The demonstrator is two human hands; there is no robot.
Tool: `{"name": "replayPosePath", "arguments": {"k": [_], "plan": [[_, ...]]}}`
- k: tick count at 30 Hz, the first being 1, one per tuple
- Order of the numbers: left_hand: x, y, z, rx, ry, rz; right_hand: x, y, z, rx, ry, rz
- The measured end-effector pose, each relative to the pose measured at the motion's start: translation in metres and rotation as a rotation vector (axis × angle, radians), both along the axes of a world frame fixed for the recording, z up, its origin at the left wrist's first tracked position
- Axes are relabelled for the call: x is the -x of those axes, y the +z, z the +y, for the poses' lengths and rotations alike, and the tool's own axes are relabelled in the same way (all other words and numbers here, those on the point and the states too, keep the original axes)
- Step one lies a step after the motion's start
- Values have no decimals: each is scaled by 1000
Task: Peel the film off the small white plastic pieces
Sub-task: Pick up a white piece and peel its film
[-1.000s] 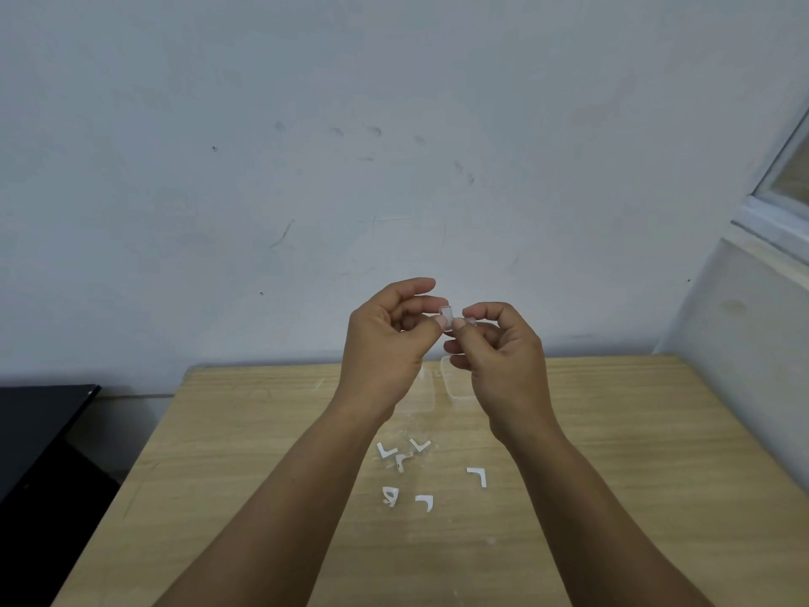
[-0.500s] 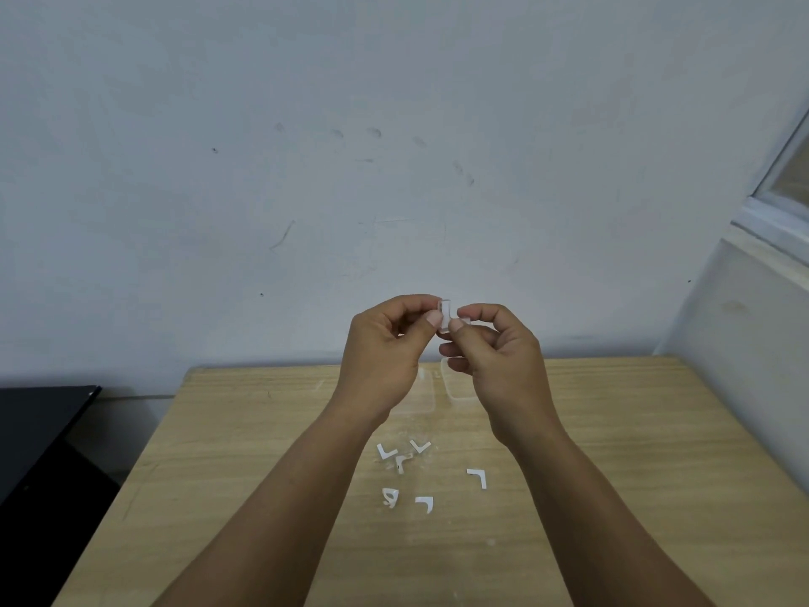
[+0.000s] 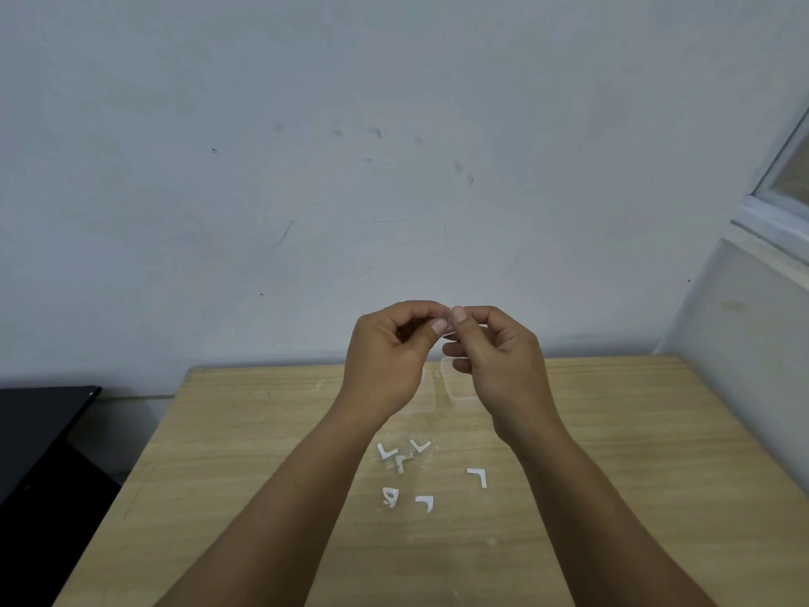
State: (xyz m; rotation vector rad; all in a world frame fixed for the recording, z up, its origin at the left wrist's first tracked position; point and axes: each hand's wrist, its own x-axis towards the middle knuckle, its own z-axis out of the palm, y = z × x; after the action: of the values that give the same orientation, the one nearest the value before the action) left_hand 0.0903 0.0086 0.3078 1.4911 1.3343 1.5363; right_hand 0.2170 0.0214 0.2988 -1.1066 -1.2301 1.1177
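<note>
My left hand (image 3: 387, 357) and my right hand (image 3: 499, 357) meet in the air above the far part of the wooden table (image 3: 613, 453). Both pinch one small white plastic piece (image 3: 448, 322) between thumb and fingertips; only a sliver of it shows between the thumbs. Whether film is lifting off it cannot be made out. Several small white L-shaped pieces (image 3: 478, 476) lie loose on the table below my wrists, one (image 3: 389, 497) looking curled or crumpled.
Clear film or plastic sheets (image 3: 455, 387) lie flat on the table under my hands, hard to see. A black surface (image 3: 39, 427) stands left of the table. A blue-grey wall is behind, with a window frame (image 3: 783, 190) at the right.
Both hands have risen slightly, still pinching the piece. My left fingers have curled in closer and more of the piece is now covered by the thumbs. The pieces on the table have not moved.
</note>
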Motion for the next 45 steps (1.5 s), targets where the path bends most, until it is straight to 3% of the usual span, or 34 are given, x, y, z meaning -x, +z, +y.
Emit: {"name": "replayPosePath", "arguments": {"k": [12,19,32,45], "plan": [[0,-3,0,38,30,-85,-1,-6,-2,-40,16,-73],[2,-2,0,79,43,-99,-2,-12,-1,-368,-199,-267],[-3,4,-2,95,15,-77,-3,-23,9,-702,-343,-570],[-3,5,-2,117,7,-127,-2,-27,10,-795,-433,-630]]}}
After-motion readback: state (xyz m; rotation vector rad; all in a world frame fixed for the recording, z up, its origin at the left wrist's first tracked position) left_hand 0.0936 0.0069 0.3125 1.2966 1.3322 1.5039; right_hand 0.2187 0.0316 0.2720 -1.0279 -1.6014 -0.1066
